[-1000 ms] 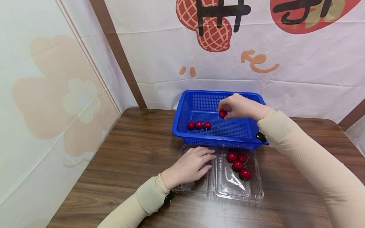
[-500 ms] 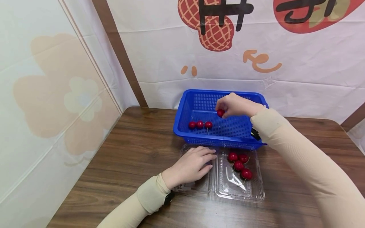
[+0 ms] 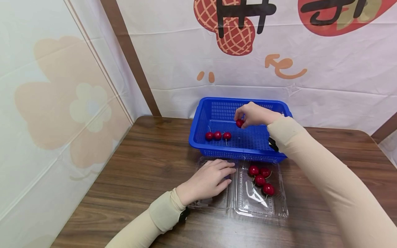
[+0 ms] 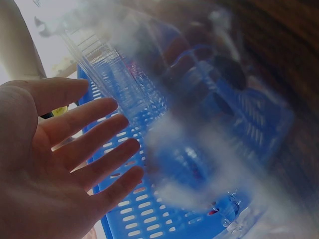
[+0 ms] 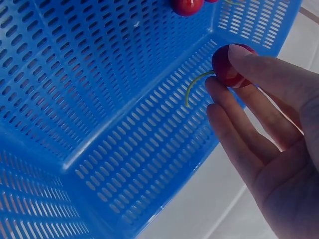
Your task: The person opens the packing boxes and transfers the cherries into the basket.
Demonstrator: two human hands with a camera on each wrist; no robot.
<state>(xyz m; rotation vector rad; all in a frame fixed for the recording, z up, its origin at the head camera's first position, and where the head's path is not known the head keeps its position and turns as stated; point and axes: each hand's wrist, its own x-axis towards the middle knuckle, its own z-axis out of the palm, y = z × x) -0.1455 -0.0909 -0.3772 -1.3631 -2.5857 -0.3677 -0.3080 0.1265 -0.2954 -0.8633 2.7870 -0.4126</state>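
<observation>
Right hand (image 3: 255, 114): fingers pinching cherry (image 5: 222, 64), stem (image 5: 194, 83) away from palm, over blue basket (image 3: 194, 129); height unclear. Left hand (image 3: 208, 181) at clear container (image 3: 252, 204), fingers straight.

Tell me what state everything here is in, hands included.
Basket: upright, open on top
Three cherries: lying inside the basket
Box: opened out, its halves side by side
Four cherries: lying together in the box's right half
Held cherry: raised off the basket's floor, stem on
Right hand: pinching the held cherry
Left hand: fingers extended over the box's left half
</observation>
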